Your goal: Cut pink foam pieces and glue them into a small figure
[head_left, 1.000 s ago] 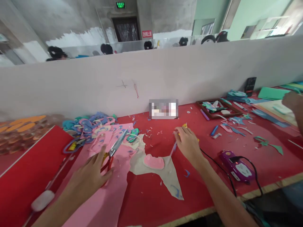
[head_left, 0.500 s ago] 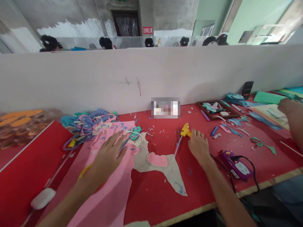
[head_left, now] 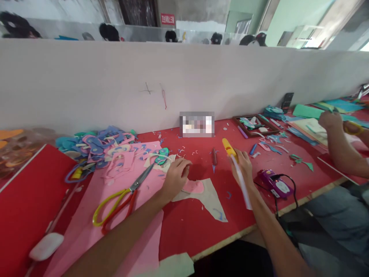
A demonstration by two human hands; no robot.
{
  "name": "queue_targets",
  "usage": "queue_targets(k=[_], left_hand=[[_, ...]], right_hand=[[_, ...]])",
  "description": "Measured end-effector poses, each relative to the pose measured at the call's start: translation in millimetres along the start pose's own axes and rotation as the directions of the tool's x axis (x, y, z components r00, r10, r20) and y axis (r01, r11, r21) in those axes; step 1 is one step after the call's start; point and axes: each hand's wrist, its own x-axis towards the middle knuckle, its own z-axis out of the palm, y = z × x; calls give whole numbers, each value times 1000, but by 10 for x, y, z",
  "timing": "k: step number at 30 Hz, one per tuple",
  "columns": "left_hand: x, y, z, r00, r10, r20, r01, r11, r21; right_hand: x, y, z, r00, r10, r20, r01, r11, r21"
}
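The left hand rests on the red counter, its fingers curled loosely over the near edge of a small pink cut-out, touching it without a clear pinch. The cut-out lies on a beige scrap of sheet, just right of a large pink sheet. The right hand has its fingers wrapped around a yellow glue gun, with a white glue stick jutting back toward the wrist. Scissors with yellow and red handles lie on the pink sheet, apart from the left hand. A purple device with a black cord sits right of the right hand. Another person's forearm reaches over the counter at the far right.
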Motion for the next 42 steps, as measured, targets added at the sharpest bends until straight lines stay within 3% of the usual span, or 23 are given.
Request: queue_targets(k=[3, 6, 9, 13, 16, 21, 27, 30, 34, 39, 42], left_hand=[[0, 1, -25, 993, -4, 122, 11, 999, -51], [14, 35, -16, 967, 106, 232, -113, 993, 17], [2, 85, -24, 925, 234, 301, -278, 954, 113], [-30, 121, -48, 895, 283, 344, -346, 928, 138], [-30, 119, -51, 868, 268, 418, -349, 928, 131], [2, 86, -40, 844, 217, 491, -285, 956, 69], [10, 84, -29, 846, 195, 496, -269, 960, 81], [16, 89, -7, 859, 161, 487, -234, 968, 93], [27, 78, 20, 861, 174, 478, -240, 968, 79], [57, 93, 20, 859, 173, 482, -227, 972, 56], [75, 110, 24, 856, 148, 494, -199, 979, 51]], right_hand=[[-222, -47, -99, 993, 117, 18, -118, 976, 184], [-459, -103, -176, 958, 210, 196, -264, 913, 312], [-595, -165, -225, 930, 212, 301, -319, 872, 371], [-632, -201, -243, 915, 207, 346, -341, 855, 391], [-644, -193, -227, 906, 221, 362, -365, 841, 399], [-724, -192, -265, 934, 175, 312, -307, 840, 447], [-819, -187, -390, 875, 154, 459, -332, 880, 339], [-826, -217, -405, 890, 72, 450, -251, 901, 353], [-828, -267, -441, 898, 81, 432, -251, 901, 353], [-835, -303, -509, 846, 103, 524, -328, 874, 358], [-843, -326, -529, 855, 71, 514, -288, 890, 354]])
